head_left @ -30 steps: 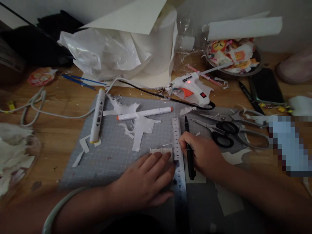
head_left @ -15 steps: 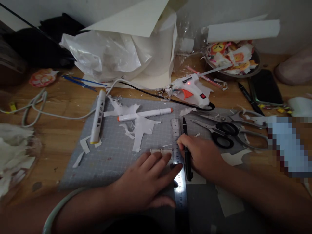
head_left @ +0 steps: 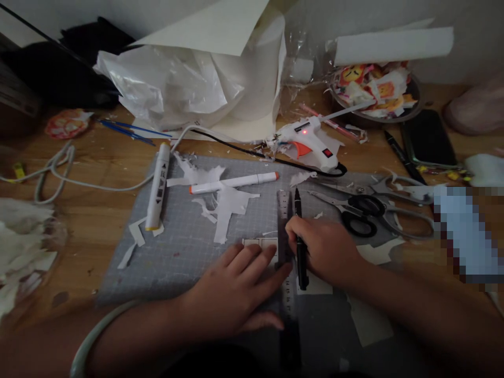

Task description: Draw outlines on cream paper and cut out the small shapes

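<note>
A black marker pen point(head_left: 302, 268) is gripped in my right hand point(head_left: 326, 249), its narrow end pointing away from me and its clip end towards me. Just left of the pen lies a metal ruler point(head_left: 288, 302), running away from me. My left hand point(head_left: 238, 289) rests with fingers spread, index finger and thumb reaching onto the ruler. Beneath its fingertips is a pale piece of card point(head_left: 269, 243) with dark drawn lines; the hand hides most of it. Another part of pale card point(head_left: 321, 285) shows under my right hand. All this is on a grey cutting mat point(head_left: 157, 273).
Two pairs of scissors point(head_left: 360, 206) lie right of the mat's middle. Beyond stands a white glue gun point(head_left: 313, 144) with a lit red light. White markers point(head_left: 234, 182) and paper scraps point(head_left: 230, 210) lie on the mat. A bowl of wrappers point(head_left: 378, 94) and a phone point(head_left: 429, 139) are at back right.
The ruler's near end has shifted slightly left, and the bright glare on it is gone. Both hands stay almost where they were, with the marker pen still in my right hand.
</note>
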`<state>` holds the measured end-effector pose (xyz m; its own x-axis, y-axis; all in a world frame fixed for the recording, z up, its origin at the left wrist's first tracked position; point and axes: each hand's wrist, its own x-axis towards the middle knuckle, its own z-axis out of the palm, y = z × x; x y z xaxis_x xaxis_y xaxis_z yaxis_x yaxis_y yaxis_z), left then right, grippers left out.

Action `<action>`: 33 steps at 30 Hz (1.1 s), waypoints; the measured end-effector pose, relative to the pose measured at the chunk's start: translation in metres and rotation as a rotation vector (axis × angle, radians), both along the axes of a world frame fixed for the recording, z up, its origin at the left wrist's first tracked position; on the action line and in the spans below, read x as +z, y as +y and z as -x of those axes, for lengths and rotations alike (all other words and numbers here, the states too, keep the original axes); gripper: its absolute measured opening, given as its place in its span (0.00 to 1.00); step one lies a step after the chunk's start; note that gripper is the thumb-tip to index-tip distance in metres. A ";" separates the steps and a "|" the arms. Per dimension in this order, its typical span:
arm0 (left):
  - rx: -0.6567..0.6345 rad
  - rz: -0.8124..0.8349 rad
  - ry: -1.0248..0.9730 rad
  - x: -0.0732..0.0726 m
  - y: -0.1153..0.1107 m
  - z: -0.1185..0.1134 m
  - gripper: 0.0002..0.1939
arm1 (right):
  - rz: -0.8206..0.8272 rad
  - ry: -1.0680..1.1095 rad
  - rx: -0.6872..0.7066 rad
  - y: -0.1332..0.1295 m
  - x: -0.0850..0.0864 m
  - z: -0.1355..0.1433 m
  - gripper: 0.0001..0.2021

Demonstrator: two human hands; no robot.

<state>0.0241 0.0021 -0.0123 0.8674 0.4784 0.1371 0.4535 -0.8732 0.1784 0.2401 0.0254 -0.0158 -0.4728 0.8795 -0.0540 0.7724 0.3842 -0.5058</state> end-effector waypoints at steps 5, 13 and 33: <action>0.002 0.010 0.007 0.001 0.000 0.000 0.31 | -0.042 0.054 0.041 0.002 -0.003 -0.002 0.04; -0.016 0.027 0.036 0.001 0.000 0.000 0.30 | -0.051 0.045 0.028 0.003 -0.005 -0.004 0.05; -0.023 0.041 0.024 0.000 0.000 0.002 0.36 | -0.014 0.020 0.049 0.003 -0.003 -0.004 0.07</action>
<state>0.0226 0.0018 -0.0123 0.8811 0.4629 0.0971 0.4376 -0.8758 0.2036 0.2442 0.0288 -0.0190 -0.5164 0.8558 -0.0316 0.7422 0.4288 -0.5150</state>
